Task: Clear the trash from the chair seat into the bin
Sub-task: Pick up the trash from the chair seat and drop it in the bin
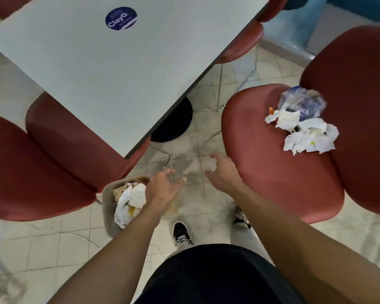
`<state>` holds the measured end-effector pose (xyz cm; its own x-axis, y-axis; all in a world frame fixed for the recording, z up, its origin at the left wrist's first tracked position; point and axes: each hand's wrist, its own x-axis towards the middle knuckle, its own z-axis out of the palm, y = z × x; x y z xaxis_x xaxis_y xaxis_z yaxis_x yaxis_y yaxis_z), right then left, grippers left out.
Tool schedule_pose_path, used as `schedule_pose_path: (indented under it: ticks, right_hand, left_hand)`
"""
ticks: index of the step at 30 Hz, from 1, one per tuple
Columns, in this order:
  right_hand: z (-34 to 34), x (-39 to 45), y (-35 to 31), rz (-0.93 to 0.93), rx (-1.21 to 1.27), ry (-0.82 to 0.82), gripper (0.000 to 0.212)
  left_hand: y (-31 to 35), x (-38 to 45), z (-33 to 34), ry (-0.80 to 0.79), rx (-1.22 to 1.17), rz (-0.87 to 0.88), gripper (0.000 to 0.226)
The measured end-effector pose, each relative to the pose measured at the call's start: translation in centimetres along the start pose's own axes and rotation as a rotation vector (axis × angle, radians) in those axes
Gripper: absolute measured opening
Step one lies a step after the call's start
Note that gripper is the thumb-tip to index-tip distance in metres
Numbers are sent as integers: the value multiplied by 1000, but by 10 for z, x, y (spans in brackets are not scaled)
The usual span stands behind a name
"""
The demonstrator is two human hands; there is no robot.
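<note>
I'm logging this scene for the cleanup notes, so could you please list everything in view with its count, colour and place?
Table: one, white, upper left, with a blue round sticker.
Chairs: several, red, around the table; the chair seat on the right bears the trash.
Crumpled paper: a pile, white, on that seat.
Plastic wrapper: one, bluish, behind the paper.
Bin: one, beige, on the floor, holding white paper.
Floor: pale tiles.
Shoes: two, black.
Left hand: open, above the bin.
Right hand: open, by the seat's edge.

Both bare arms reach forward and down — left hand [162, 188] and right hand [223, 174] empty, fingers loosely spread.
</note>
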<state>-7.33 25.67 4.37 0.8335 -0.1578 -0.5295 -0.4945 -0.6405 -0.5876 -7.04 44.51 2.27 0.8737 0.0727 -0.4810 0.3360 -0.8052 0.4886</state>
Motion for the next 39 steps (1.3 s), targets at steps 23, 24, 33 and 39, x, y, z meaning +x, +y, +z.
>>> schedule_pose_path:
  ticks: [23, 24, 33, 39]
  right_hand:
    - [-258, 152, 263, 287, 155, 288, 56]
    - [-262, 162, 272, 279, 149, 299, 56]
    - [-271, 231, 330, 255, -39, 304, 61]
    - [-260, 250, 357, 225, 31, 301, 53]
  left_hand:
    - [344, 126, 217, -163, 263, 385, 46]
    - [353, 135, 228, -167, 277, 398, 45]
    - [406, 200, 313, -187, 418, 517, 46]
    - [416, 231, 350, -195, 482, 556, 59]
